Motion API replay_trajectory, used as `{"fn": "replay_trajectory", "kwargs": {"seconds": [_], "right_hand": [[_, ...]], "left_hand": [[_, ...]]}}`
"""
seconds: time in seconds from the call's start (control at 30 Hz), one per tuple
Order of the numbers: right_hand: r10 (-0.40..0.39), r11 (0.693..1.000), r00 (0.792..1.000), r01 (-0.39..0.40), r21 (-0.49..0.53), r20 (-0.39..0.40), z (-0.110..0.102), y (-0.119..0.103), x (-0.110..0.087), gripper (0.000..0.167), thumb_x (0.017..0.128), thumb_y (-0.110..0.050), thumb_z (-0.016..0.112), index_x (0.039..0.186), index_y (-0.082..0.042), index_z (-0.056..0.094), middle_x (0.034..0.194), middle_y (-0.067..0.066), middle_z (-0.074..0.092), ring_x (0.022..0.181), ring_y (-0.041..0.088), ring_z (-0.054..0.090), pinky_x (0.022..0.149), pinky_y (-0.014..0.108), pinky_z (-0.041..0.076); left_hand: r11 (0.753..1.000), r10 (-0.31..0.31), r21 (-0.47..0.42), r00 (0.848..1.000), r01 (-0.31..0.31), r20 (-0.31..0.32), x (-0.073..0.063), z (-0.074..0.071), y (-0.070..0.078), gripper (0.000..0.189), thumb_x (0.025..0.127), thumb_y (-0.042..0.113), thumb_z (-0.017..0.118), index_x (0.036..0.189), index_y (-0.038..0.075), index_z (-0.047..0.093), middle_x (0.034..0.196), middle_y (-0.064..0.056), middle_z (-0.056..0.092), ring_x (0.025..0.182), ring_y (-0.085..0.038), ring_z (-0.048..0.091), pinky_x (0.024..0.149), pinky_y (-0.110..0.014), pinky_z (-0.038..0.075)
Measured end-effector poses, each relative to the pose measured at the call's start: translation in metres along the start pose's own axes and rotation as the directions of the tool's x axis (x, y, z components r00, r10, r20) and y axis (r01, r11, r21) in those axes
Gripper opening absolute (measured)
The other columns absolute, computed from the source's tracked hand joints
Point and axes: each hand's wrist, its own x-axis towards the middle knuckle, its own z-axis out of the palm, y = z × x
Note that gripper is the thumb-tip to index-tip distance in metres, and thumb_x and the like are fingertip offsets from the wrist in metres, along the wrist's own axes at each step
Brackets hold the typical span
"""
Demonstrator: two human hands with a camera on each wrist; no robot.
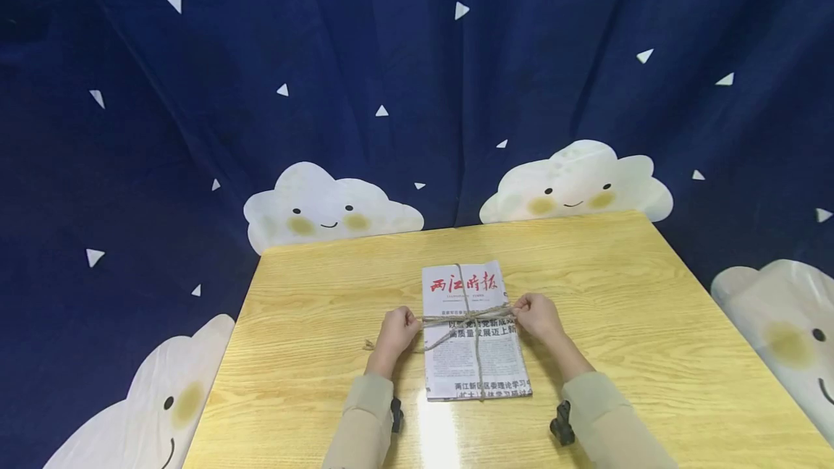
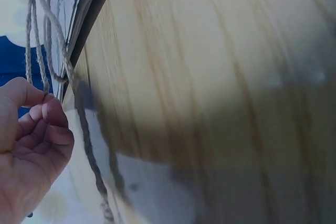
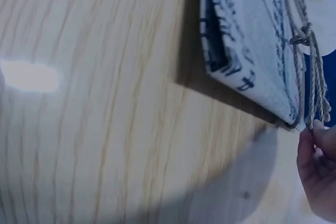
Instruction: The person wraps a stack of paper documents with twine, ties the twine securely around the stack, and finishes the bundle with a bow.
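A folded newspaper bundle [image 1: 456, 368] lies flat, with red characters across its top. Rough brown twine [image 1: 478, 353] runs round it lengthwise and crosswise, meeting in a knot [image 3: 301, 36] over its middle. At the bundle's left edge, my left hand [image 1: 397, 331] pinches a loop of the twine between thumb and fingertips. A loose twine end [image 2: 90, 150] hangs past that hand towards the table. My right hand [image 1: 539, 317] pinches twine strands beyond the right edge. Between both hands the strands stretch nearly straight across the paper.
The bundle rests on a light wooden table [image 1: 313, 295] with visible grain. Behind and beside it hangs a dark blue curtain [image 1: 365, 42] printed with smiling clouds and white triangles. Each sleeve has a black wrist camera [image 1: 562, 424] at its cuff.
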Motion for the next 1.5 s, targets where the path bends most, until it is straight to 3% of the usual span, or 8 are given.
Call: {"fn": "replay_trajectory", "kwargs": {"seconds": [0.33,0.43,0.73,0.9,1.03,1.23,1.4,1.5], "right_hand": [[-0.086,0.981,0.994,0.095,-0.167,0.062,-0.003,0.002,0.008,0.004,0.08,-0.003,0.06,0.082,-0.001,0.058,0.074,0.006,0.057,0.067,0.02,0.052,0.06,0.032,0.047],[-0.18,0.955,0.982,0.189,-0.226,0.062,-0.002,0.006,0.009,0.004,0.08,0.001,0.059,0.082,-0.002,0.057,0.073,0.005,0.057,0.068,0.021,0.054,0.064,0.035,0.049],[-0.51,0.793,0.859,0.491,-0.361,0.047,-0.002,0.019,0.011,0.007,0.081,0.0,0.061,0.079,-0.004,0.056,0.071,0.002,0.052,0.064,0.017,0.053,0.06,0.031,0.051],[-0.559,0.748,0.828,0.526,-0.405,0.044,-0.002,0.02,0.013,0.007,0.08,0.001,0.061,0.079,-0.003,0.056,0.07,0.002,0.051,0.061,0.016,0.051,0.057,0.029,0.049],[-0.539,0.762,0.842,0.501,-0.412,0.027,-0.001,0.018,0.012,0.005,0.08,0.001,0.061,0.083,0.001,0.057,0.073,0.006,0.054,0.064,0.019,0.054,0.059,0.031,0.051],[-0.402,0.871,0.91,0.346,-0.349,-0.1,-0.002,0.01,0.014,0.011,0.078,0.0,0.061,0.087,0.004,0.057,0.077,0.013,0.056,0.065,0.026,0.056,0.058,0.035,0.052],[-0.143,0.987,0.984,0.134,-0.088,-0.11,0.001,0.008,0.013,0.013,0.079,-0.001,0.055,0.088,0.007,0.059,0.074,0.014,0.061,0.06,0.02,0.055,0.054,0.028,0.049],[0.001,0.991,0.997,0.009,0.133,-0.077,0.003,0.009,0.013,0.014,0.081,-0.001,0.053,0.09,0.009,0.059,0.075,0.016,0.062,0.061,0.019,0.057,0.055,0.027,0.05]], "left_hand": [[1.0,0.004,0.024,1.0,-0.004,-0.006,0.001,0.002,-0.001,0.01,0.076,0.003,0.056,0.067,0.005,0.051,0.057,0.003,0.043,0.05,-0.007,0.038,0.044,-0.018,0.033],[1.0,0.008,0.024,1.0,-0.008,-0.003,0.001,0.001,-0.001,0.01,0.076,0.002,0.056,0.068,0.005,0.051,0.058,0.003,0.043,0.05,-0.007,0.038,0.044,-0.018,0.033],[1.0,0.025,0.018,1.0,-0.025,-0.002,0.0,0.001,-0.006,0.008,0.075,0.001,0.055,0.069,0.004,0.051,0.059,0.002,0.045,0.051,-0.007,0.038,0.045,-0.018,0.034],[1.0,0.018,0.002,1.0,-0.018,0.02,-0.002,0.003,-0.008,0.008,0.076,0.001,0.055,0.07,0.004,0.051,0.061,0.002,0.046,0.052,-0.007,0.039,0.045,-0.018,0.034],[1.0,-0.001,0.006,0.999,0.001,0.047,-0.002,0.002,-0.007,0.01,0.077,0.001,0.055,0.07,0.005,0.05,0.06,0.003,0.044,0.051,-0.007,0.038,0.045,-0.017,0.033],[0.998,0.033,-0.045,0.999,-0.032,0.033,0.003,-0.002,-0.002,0.007,0.079,0.0,0.053,0.072,0.002,0.051,0.06,0.0,0.044,0.05,-0.008,0.037,0.044,-0.018,0.032],[1.0,-0.019,-0.018,0.998,0.02,0.064,0.002,0.001,-0.007,0.007,0.079,0.001,0.054,0.073,0.003,0.052,0.062,0.002,0.045,0.052,-0.006,0.038,0.045,-0.016,0.033],[1.0,-0.015,-0.023,0.998,0.017,0.056,0.002,0.004,-0.011,0.006,0.078,0.0,0.055,0.073,0.002,0.053,0.062,0.001,0.046,0.052,-0.006,0.038,0.045,-0.016,0.035]]}}
